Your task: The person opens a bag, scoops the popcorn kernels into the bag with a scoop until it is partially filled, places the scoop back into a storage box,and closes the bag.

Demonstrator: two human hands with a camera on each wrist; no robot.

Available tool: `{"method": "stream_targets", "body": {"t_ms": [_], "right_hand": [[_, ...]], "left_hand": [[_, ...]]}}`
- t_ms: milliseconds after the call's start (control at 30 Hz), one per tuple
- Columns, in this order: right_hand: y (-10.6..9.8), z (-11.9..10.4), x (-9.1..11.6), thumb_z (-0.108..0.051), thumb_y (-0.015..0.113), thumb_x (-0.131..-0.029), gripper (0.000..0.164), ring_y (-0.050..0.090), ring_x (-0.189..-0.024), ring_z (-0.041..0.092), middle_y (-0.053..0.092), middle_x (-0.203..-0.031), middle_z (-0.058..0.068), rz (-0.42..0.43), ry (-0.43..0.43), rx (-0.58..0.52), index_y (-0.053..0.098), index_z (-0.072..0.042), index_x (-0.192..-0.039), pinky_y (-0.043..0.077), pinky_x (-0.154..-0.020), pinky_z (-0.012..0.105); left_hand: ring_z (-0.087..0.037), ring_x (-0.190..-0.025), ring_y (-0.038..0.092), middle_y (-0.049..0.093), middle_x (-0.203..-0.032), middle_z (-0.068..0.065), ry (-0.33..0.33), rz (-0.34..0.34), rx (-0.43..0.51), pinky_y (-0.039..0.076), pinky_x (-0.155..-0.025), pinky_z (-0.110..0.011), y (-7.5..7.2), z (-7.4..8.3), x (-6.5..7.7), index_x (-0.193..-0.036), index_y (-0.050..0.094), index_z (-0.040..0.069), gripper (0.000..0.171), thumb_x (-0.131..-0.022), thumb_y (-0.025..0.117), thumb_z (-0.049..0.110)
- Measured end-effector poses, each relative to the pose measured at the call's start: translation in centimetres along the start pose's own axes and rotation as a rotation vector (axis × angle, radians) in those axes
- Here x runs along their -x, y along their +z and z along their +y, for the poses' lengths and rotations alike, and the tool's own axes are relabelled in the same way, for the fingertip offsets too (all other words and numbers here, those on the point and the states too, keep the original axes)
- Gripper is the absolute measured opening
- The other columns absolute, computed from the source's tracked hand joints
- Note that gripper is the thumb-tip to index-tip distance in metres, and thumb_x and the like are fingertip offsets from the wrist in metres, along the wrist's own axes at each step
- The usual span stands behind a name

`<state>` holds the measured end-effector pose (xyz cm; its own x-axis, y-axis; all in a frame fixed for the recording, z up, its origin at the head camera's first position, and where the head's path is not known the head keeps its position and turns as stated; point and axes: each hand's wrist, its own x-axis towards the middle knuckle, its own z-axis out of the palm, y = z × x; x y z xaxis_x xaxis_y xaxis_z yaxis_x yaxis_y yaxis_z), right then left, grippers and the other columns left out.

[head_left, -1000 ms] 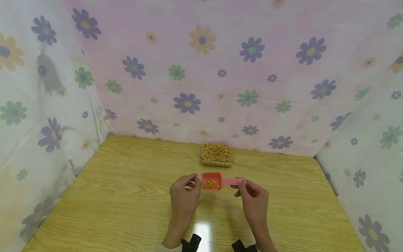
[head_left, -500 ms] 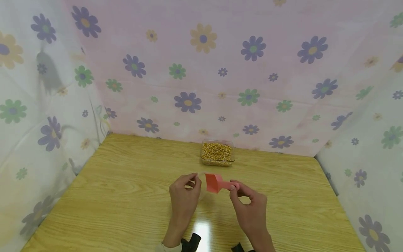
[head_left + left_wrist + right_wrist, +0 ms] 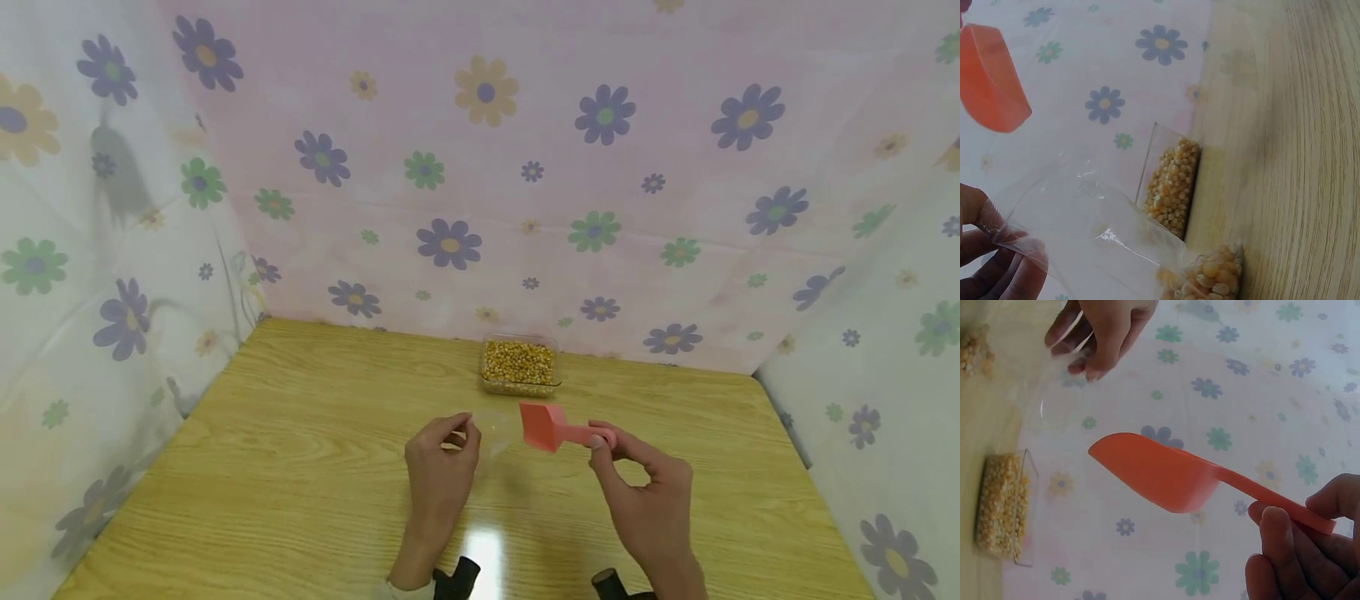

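My left hand pinches the rim of a clear plastic bag, left of centre in the head view. Corn kernels fill the bottom of the bag, close to the tabletop in the left wrist view. To the right, my right hand holds a red scoop by the end of its handle, thumb on one side and fingers on the other. The scoop is turned on its side, apart from the bag; its bowl shows its outer side in the right wrist view, so the inside is hidden.
Beyond the hands, a clear rectangular container of corn kernels stands near the back edge of the wood-grain table. Flower-patterned cloth encloses the back and both sides. A glare spot lies on the front of the table.
The scoop, earlier at the bag's mouth with kernels in it, has been tipped over toward the bag and then drawn back right. The left hand has kept its place and its pinch.
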<state>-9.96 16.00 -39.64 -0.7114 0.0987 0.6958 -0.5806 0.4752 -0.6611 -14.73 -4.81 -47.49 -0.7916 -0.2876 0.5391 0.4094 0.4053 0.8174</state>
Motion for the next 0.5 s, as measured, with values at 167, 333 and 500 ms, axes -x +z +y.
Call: {"method": "stream_targets", "body": {"t_ms": [167, 333, 500], "right_hand": [[-0.5, 1.4, -1.2, 0.011, 0.069, -0.089, 0.019, 0.067, -0.063, 0.003, 0.073, -0.069, -0.001, 0.008, 0.119, -0.001, 0.080, 0.001, -0.101, 0.040, -0.042, 0.019], [0.4, 4.4, -1.8, 0.006, 0.067, -0.094, 0.015, 0.066, -0.062, 0.002, 0.072, -0.074, -0.015, 0.030, 0.238, -0.071, 0.079, 0.006, -0.102, 0.036, -0.039, 0.021], [1.5, 7.7, -2.1, 0.001, 0.065, -0.097, 0.016, 0.065, -0.059, 0.002, 0.074, -0.076, -0.013, 0.083, 0.312, -0.141, 0.077, 0.009, -0.103, 0.026, -0.035, 0.025]], "left_hand": [[-0.014, -0.057, 0.066, 0.076, -0.081, -0.010, 0.005, 0.005, -0.004, 0.052, -0.048, -0.015, -0.2, -0.1, 0.0, -0.092, 0.080, -0.002, 0.013, -0.085, 0.071, -0.008], [-0.014, -0.058, 0.066, 0.076, -0.081, -0.011, -0.004, 0.001, 0.010, 0.053, -0.048, -0.015, -0.2, -0.1, -0.1, -0.093, 0.080, -0.001, 0.014, -0.086, 0.071, -0.008], [-0.014, -0.058, 0.067, 0.076, -0.083, -0.011, -0.012, -0.004, 0.015, 0.053, -0.049, -0.015, -0.2, -0.1, 0.0, -0.094, 0.081, -0.001, 0.014, -0.086, 0.071, -0.008]]}}
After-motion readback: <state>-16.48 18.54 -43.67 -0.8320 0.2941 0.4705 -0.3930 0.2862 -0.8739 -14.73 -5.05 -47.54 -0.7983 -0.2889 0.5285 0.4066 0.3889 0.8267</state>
